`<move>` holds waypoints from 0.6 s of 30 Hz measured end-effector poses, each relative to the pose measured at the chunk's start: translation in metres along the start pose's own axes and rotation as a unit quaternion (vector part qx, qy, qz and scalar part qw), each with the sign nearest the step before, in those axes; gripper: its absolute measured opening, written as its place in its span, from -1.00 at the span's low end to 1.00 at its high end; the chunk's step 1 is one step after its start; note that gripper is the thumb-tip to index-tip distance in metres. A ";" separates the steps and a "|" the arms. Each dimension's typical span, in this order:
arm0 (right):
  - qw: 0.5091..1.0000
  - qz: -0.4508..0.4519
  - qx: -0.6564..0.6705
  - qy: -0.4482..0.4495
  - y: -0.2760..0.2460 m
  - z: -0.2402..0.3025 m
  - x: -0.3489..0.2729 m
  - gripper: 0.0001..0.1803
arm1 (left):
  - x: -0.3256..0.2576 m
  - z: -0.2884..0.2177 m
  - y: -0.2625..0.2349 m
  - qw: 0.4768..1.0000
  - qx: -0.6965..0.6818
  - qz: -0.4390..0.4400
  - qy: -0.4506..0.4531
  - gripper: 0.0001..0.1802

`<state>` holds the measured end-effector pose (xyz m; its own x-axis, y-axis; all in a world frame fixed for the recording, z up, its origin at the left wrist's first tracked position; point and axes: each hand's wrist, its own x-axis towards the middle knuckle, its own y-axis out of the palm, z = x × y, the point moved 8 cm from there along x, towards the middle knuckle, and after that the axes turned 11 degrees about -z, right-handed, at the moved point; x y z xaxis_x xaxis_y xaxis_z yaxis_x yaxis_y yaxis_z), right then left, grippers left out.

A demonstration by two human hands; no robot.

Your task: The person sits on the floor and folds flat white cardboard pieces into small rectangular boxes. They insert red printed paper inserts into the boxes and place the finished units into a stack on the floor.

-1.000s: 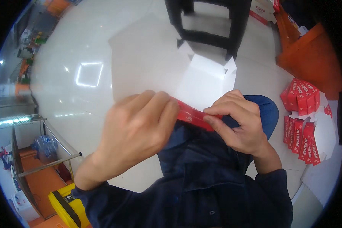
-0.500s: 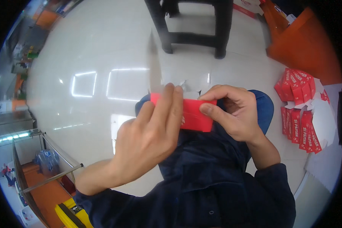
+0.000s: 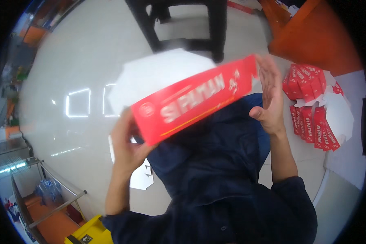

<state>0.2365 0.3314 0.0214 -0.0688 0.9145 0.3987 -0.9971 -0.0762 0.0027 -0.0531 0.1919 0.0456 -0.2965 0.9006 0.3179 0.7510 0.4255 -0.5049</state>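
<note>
A red cardboard food carton (image 3: 195, 99) with white lettering and a yellow stripe is held up over my lap, slightly blurred. Its printed side faces me and tilts up to the right; a broad white panel (image 3: 158, 73) spreads out beyond it. My left hand (image 3: 128, 142) grips the carton's lower left end, the fingers partly hidden behind it. At the other end is my right hand (image 3: 270, 97), open, fingers stretched upward beside the carton's edge and thumb apart. Whether those fingertips touch the edge I cannot tell.
Several red cartons (image 3: 307, 83) lie piled on the floor to my right, with white flaps showing. White cut card (image 3: 142, 179) lies on the floor by my left forearm. Ahead stands a dark stool (image 3: 187, 44); an orange bag-like thing (image 3: 313, 40) is at far right, a yellow case (image 3: 93, 232) at lower left.
The carton has turned to show its long printed side, and its white panel has come into view. My left hand has moved to its left end; my right hand has let go of its pinch and opened.
</note>
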 end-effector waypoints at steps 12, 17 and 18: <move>0.850 0.476 -0.226 0.006 0.043 0.036 -0.051 -0.86 | -0.024 0.007 0.067 0.988 -0.119 0.086 0.043 -0.01; 0.802 0.573 -0.144 0.087 0.069 0.001 -0.088 -0.78 | -0.050 0.017 0.099 0.903 -0.209 0.346 -0.145 -0.79; 0.791 0.587 -0.132 0.114 0.069 -0.005 -0.089 -0.78 | -0.057 0.018 0.096 0.886 -0.261 0.358 -0.137 -0.84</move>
<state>0.1739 0.2470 -0.0185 -0.9258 0.3255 -0.1920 -0.2116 -0.8675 -0.4503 0.0255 0.1834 -0.0353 0.2868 0.9415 -0.1772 0.9541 -0.2974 -0.0355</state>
